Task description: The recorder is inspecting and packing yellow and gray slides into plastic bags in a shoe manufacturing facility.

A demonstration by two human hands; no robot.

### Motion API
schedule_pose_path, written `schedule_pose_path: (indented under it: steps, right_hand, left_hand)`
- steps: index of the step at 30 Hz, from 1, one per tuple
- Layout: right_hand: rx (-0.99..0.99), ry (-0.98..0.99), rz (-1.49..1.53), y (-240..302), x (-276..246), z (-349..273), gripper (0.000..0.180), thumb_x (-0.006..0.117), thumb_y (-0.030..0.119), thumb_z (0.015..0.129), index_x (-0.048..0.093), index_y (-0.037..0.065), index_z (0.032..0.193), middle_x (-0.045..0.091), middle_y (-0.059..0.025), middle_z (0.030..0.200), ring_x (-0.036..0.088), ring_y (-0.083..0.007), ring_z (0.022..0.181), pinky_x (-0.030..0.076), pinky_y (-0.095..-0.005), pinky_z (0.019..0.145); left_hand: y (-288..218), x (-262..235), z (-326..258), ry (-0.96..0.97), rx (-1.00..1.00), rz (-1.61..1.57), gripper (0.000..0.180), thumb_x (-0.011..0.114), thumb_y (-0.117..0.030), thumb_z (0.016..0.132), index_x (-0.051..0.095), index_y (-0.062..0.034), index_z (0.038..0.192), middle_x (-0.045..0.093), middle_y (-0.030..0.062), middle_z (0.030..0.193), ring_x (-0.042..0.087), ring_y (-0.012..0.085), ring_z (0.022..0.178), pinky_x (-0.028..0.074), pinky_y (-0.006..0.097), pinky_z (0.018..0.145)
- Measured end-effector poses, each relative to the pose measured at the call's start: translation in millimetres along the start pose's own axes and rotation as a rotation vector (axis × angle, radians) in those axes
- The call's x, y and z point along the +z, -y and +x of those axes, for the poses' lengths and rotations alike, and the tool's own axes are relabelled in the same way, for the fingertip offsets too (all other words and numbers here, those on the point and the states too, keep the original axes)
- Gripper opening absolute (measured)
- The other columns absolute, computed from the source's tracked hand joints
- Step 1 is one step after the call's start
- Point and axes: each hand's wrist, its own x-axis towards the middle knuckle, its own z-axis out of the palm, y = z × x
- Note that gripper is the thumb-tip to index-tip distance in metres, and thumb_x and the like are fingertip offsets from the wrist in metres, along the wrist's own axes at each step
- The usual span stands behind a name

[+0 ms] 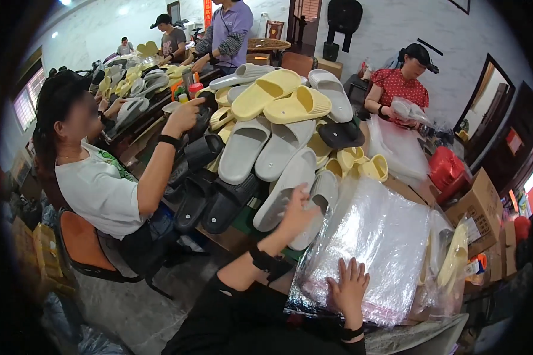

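A small packing workshop for footwear, judging by the heaps. Beyond the fingers of the left hand (296, 213), a worktable piled with grey slides (281, 148), yellow slides (278, 97) and black slides (210, 189). Under the fingers of the right hand (349, 284), a stack of clear plastic bags (379, 236). Right of those fingers, cardboard cartons (482, 204). Farther past the fingertips, seated and standing workers along the table, more slides trailing toward white walls.
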Motion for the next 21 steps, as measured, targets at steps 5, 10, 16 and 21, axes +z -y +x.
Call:
schedule_pose_path:
  steps: [5, 10, 16, 21]
  right_hand:
    - [0.033, 0.004, 0.076, 2.0, 2.6, -1.8, 0.062, 0.053, 0.049, 0.086, 0.038, 0.02, 0.139, 0.029, -0.0176, 0.145, 0.017, -0.0423, 0.136, 0.009, -0.0585, 0.108]
    - [0.046, -0.074, 0.07, 6.1, 17.2, -6.9, 0.062, 0.054, 0.048, 0.085, 0.041, 0.018, 0.137, 0.029, -0.0169, 0.146, 0.017, -0.042, 0.136, 0.008, -0.0582, 0.108]
    - [0.033, -0.195, -0.002, 3.2, 34.4, -7.1, 0.058, 0.057, 0.046, 0.083, 0.048, 0.016, 0.132, 0.033, -0.0176, 0.143, 0.019, -0.042, 0.135, 0.009, -0.0593, 0.107]
    - [0.0, -0.232, -0.016, 4.7, 32.5, -7.5, 0.056, 0.059, 0.045, 0.081, 0.051, 0.016, 0.129, 0.037, -0.0176, 0.14, 0.022, -0.0427, 0.133, 0.012, -0.0618, 0.106]
  left_hand:
    - [-48.1, -62.0, 35.9, -0.133, -0.086, -0.082, 0.057, 0.06, -0.004, 0.08, 0.036, -0.0077, 0.132, 0.053, 0.0106, 0.111, 0.056, 0.0132, 0.085, 0.045, 0.026, 0.072]
    - [-58.6, -92.4, 70.3, -0.303, 0.128, 0.075, 0.06, 0.062, -0.008, 0.077, 0.037, -0.0088, 0.132, 0.051, 0.0157, 0.112, 0.054, 0.0212, 0.086, 0.045, 0.032, 0.078]
    - [-37.4, -115.1, 140.9, -0.425, 0.148, 0.219, 0.072, 0.069, -0.023, 0.075, 0.033, -0.0094, 0.136, 0.036, 0.0257, 0.133, 0.042, 0.0396, 0.117, 0.036, 0.044, 0.098]
    - [-51.5, -122.8, 174.5, -0.615, 0.002, 0.553, 0.095, 0.07, -0.051, 0.07, 0.02, -0.02, 0.145, 0.014, 0.0394, 0.14, 0.022, 0.0519, 0.128, 0.024, 0.055, 0.103]
